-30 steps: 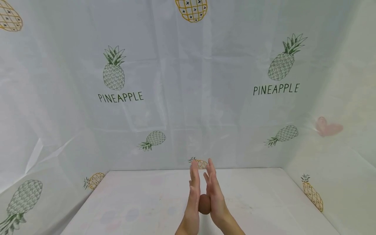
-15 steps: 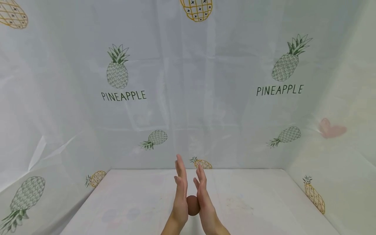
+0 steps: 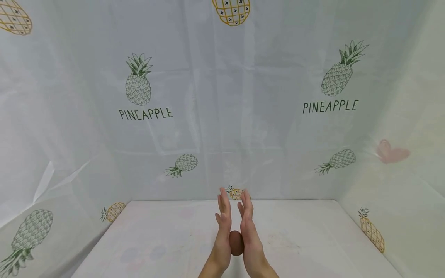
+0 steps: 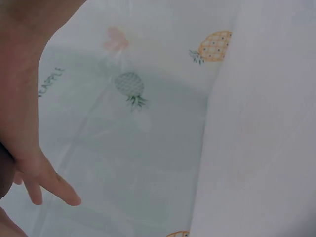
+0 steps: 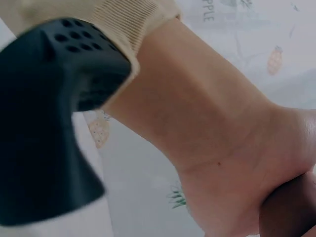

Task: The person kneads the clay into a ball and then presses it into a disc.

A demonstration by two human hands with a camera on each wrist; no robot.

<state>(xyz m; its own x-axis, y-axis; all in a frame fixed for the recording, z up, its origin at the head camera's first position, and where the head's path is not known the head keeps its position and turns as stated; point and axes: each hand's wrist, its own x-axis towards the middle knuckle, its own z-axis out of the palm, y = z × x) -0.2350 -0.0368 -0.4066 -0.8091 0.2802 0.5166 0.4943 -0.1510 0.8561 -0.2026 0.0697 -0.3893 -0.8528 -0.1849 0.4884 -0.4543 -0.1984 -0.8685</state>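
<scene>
Left hand (image 3: 223,233) and right hand (image 3: 250,236), straight-fingered, sandwiching brown ball (image 3: 236,243), lower centre; now more level, apparently rolling it.

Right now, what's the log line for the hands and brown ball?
brown ball: between both palms | left hand: palm against it | right hand: palm against it | backdrop: pineapple print

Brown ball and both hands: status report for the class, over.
Left hand and right hand: fingers extended, palms facing. Brown ball: held between them, over the white tabletop. In the way: nothing visible.
</scene>
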